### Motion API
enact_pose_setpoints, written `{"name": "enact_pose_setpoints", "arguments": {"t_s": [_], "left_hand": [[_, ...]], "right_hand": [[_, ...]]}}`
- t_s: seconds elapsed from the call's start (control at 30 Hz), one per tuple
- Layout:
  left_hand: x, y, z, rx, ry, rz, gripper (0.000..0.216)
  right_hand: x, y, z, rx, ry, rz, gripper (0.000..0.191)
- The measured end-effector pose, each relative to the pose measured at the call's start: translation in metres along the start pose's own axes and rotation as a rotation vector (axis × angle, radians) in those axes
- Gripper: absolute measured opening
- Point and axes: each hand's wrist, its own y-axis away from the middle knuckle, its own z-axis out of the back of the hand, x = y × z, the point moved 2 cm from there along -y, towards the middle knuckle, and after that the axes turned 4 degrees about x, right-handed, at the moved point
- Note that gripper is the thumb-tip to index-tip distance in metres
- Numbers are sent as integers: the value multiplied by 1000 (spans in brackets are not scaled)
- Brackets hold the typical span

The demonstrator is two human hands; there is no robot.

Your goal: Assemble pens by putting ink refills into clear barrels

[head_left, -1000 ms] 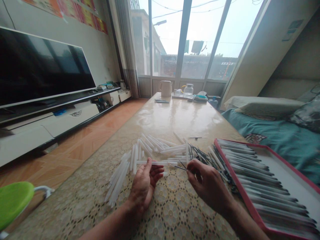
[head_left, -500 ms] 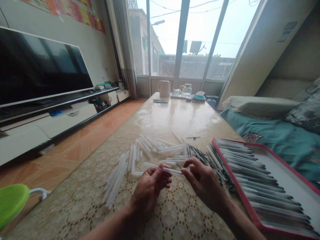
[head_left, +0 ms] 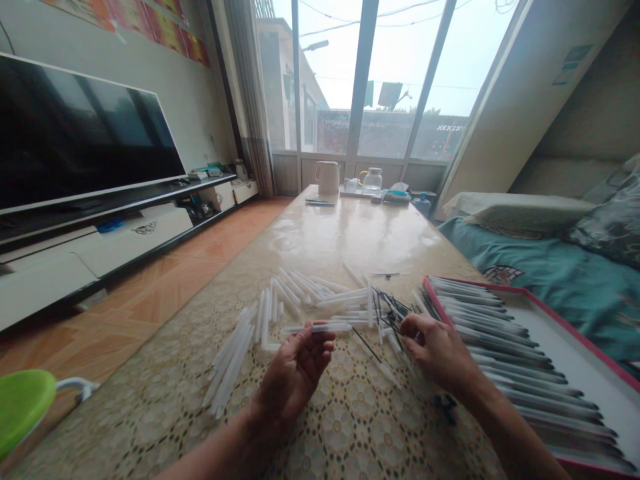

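Note:
My left hand (head_left: 296,373) is closed on a white plastic tube (head_left: 320,328), held level above the lace tablecloth. My right hand (head_left: 439,348) reaches into the pile of thin black refills (head_left: 395,310), fingers curled on them; what it grips I cannot make out. A loose black refill (head_left: 367,345) lies between the hands. Several white tubes (head_left: 300,290) are scattered ahead, and a row of them (head_left: 234,357) lies to the left of my left hand.
A red-rimmed tray (head_left: 575,320) of finished pens sits at the right. A white jug (head_left: 329,177), a glass pot (head_left: 374,180) and small items stand at the table's far end. A green stool (head_left: 23,413) is at lower left; a TV (head_left: 75,133) and a bed (head_left: 550,267) flank the table.
My right hand has left the tube's end and moved right into the black refills. The left hand keeps the white tube and has lifted it slightly.

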Motion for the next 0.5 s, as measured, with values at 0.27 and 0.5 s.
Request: {"name": "enact_pose_setpoints", "arguments": {"t_s": [0.27, 0.5], "left_hand": [[8, -3, 6, 36, -142, -15, 15], [8, -5, 7, 18, -172, -17, 15]], "right_hand": [[-7, -4, -8, -180, 201, 21, 18], [-7, -11, -15, -161, 206, 54, 19]]}}
